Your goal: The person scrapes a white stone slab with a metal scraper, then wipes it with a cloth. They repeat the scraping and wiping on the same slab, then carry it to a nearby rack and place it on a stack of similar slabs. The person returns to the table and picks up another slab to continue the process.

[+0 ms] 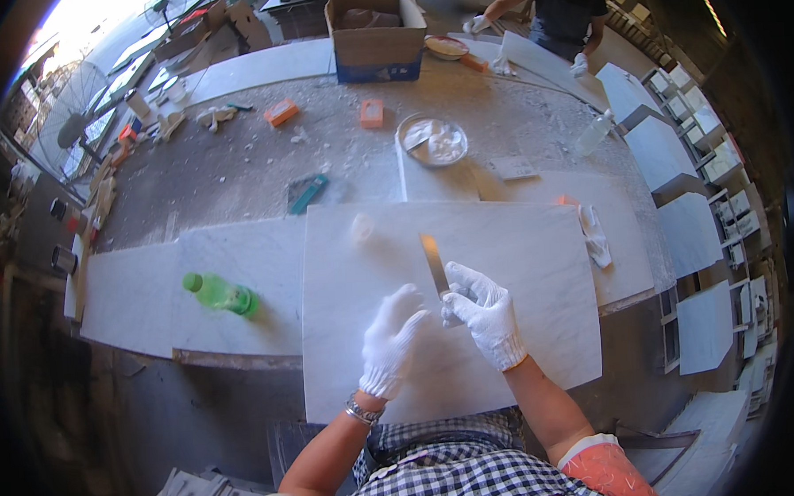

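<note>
the gloved right hand [487, 313] pinches a flat metal blade [433, 262] in its fingers, above a pale marble slab [533, 317]. the gloved left hand [389, 341] is near the blade, fingers loosely curved, thumb apart. a green bottle [222, 295] is left of the slab.
</note>
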The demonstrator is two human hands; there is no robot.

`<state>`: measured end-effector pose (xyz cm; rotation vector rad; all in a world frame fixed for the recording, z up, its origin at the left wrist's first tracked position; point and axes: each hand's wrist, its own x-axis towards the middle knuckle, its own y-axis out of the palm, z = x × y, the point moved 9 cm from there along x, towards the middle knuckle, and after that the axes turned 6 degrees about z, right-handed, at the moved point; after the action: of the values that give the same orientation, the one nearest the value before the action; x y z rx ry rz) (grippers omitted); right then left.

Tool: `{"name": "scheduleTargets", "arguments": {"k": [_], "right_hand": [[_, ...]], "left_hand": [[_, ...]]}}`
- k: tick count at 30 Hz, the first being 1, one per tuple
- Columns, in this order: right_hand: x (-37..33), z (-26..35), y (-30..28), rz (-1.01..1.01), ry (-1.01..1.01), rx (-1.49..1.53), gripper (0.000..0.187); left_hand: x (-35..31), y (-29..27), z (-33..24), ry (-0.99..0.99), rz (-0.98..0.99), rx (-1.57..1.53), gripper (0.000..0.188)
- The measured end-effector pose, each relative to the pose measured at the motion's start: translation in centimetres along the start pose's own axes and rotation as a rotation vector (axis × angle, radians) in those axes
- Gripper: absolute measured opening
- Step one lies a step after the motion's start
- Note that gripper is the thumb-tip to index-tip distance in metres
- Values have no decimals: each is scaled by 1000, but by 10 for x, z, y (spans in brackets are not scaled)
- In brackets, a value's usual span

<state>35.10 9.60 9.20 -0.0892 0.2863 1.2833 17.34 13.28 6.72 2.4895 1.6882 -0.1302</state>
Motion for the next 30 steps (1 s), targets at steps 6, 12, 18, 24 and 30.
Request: {"name": "scheduleTargets", "arguments": {"k": [6,12,18,24,30], "right_hand": [[-29,-2,17,91,-32,-341,52],[-43,-5,14,154,-39,-378,55],[-52,-20,3,215,118,-333,61],[-51,-30,-5,132,185,-178,57],[-47,-20,3,128,23,-390,61]], "left_hand": [[-11,23,8,-348,214,-346,25],[-10,13,24,-413,202,-324,24],[17,-31,30,-254,-13,-490,34],[-1,-6,12,-176,116,-148,37],[-20,25,35,-444,298,-144,29]]}}
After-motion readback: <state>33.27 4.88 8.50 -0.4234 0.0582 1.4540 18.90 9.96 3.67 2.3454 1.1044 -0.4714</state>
